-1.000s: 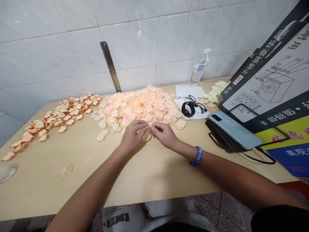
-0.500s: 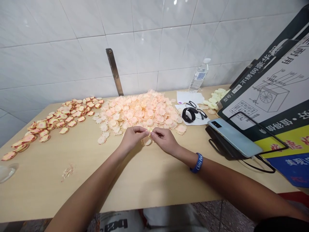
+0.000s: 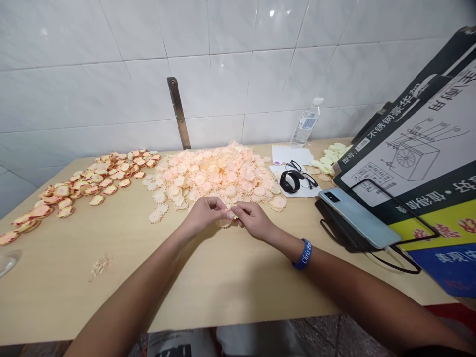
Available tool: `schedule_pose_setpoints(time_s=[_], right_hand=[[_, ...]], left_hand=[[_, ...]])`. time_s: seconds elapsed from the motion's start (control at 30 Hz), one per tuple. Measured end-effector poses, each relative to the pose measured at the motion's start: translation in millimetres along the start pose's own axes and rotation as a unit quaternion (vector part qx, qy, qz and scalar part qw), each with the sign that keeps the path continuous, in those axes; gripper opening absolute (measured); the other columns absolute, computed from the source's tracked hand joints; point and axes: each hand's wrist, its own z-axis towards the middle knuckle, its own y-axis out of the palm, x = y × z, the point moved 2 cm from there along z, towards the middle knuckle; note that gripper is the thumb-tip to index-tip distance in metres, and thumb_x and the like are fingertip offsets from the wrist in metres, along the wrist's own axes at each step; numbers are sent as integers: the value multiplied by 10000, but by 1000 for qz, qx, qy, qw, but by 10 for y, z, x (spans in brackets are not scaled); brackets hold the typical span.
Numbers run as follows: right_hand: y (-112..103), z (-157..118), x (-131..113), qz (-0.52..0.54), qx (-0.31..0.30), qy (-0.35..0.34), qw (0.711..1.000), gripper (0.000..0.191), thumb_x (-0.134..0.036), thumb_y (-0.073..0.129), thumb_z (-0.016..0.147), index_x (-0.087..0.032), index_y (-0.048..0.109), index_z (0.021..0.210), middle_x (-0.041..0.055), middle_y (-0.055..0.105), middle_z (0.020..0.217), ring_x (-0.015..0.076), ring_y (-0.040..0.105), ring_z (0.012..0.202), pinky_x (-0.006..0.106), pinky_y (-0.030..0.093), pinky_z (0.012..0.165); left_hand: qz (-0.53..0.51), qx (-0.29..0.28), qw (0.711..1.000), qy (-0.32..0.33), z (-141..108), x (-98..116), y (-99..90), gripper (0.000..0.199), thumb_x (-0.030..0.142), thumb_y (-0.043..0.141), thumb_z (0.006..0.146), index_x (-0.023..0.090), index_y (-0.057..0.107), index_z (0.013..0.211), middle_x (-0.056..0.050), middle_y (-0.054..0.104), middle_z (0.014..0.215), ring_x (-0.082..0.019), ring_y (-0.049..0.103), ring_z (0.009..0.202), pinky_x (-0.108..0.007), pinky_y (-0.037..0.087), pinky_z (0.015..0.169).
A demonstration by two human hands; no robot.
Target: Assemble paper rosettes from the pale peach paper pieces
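Left hand [image 3: 208, 214] and right hand [image 3: 253, 218] — fingertips together, pinching one small pale petalled piece [image 3: 231, 213] at centre. Pink petalled heap [image 3: 223, 171] — just beyond, twelve o'clock. Red-edged discs [image 3: 92, 178] — ten o'clock, on surface [image 3: 178, 292]. Phone [image 3: 360, 215] — three o'clock.

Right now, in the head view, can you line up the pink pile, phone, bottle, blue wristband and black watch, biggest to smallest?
1. Pink pile
2. Phone
3. Bottle
4. Blue wristband and black watch: too alike to rank
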Motion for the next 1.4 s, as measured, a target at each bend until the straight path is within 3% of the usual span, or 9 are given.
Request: schedule_pose_setpoints(time_s=[0.23, 0.37, 0.47, 0.57, 0.7, 0.83, 1.03, 1.2, 1.4], right_hand=[[-14, 10, 49, 16, 43, 5, 999, 466, -524, 479, 905, -193, 476, 577, -12, 514, 532, 111, 466, 509, 247, 369, 523], [-64, 23, 81, 23, 63, 21, 998, 501, -572, 470, 896, -194, 469, 567, -6, 528, 531, 112, 482, 500, 247, 377, 515], [-81, 31, 86, 29, 66, 40, 997, 530, -617, 466, 881, -193, 479, 563, 1, 536, 530, 118, 502, 505, 248, 378, 510], [-67, 29, 82, 24, 70, 44, 996, 546, -622, 469, 879, -190, 485, 544, -5, 513, 511, 108, 468, 480, 250, 362, 499], [-41, 18, 98, 28, 69, 40, 996, 538, -601, 471, 889, -187, 502, 548, -14, 489, 499, 105, 450, 474, 251, 349, 493], [-33, 13, 97, 33, 67, 21, 997, 508, -583, 461, 900, -187, 516, 587, -16, 491, 528, 106, 446, 494, 249, 349, 503], [-17, 11, 48, -13, 28, -6, 1000, 459, -509, 411, 943, -189, 532, 638, -18, 492, 545, 116, 462, 527, 251, 373, 546], [-18, 7, 36, -43, 21, -28, 998, 405, -439, 412, 954, -185, 529, 660, -10, 530, 580, 117, 488, 547, 253, 387, 576], [-13, -7, -9, -66, 10, -23, 997, 404, -412, 436, 940, -182, 520, 619, -16, 522, 543, 111, 477, 523, 244, 367, 554]], left_hand=[[-127, 47, 991, 12, 108, -90, -107, 434, 463, 831, 553, 161, 521, 588, 29, 549, 562, -87, 513, 557, -236, 434, 615], [-152, 148, 977, 13, 186, -160, -326, 435, 487, 805, 587, 178, 500, 614, 29, 544, 568, -107, 549, 574, -267, 483, 663], [-48, 247, 966, 60, 190, -166, -458, 312, 422, 769, 657, 186, 593, 759, -35, 666, 775, -173, 629, 761, -321, 506, 766], [131, 299, 927, 183, 112, -78, -396, 253, 350, 698, 762, 218, 660, 975, -74, 681, 1113, -231, 602, 1071, -380, 460, 940], [194, 185, 925, 271, -16, 33, -86, 172, 339, 596, 864, 205, 701, 842, -71, 706, 969, -209, 634, 976, -342, 491, 872], [163, 95, 952, 239, -58, 31, 121, 172, 360, 665, 806, 198, 721, 798, -91, 698, 1025, -228, 636, 1016, -359, 482, 923], [49, 80, 989, 116, -15, -42, 144, 293, 403, 706, 727, 179, 695, 917, -104, 691, 1042, -237, 657, 969, -345, 527, 826], [25, 93, 984, 149, -15, -7, 109, 191, 371, 698, 716, 182, 705, 737, -112, 684, 1088, -252, 621, 1070, -325, 512, 829], [-47, 168, 980, 91, 108, -71, -212, 249, 400, 710, 674, 156, 665, 690, -105, 689, 1061, -222, 641, 945, -327, 513, 811]])
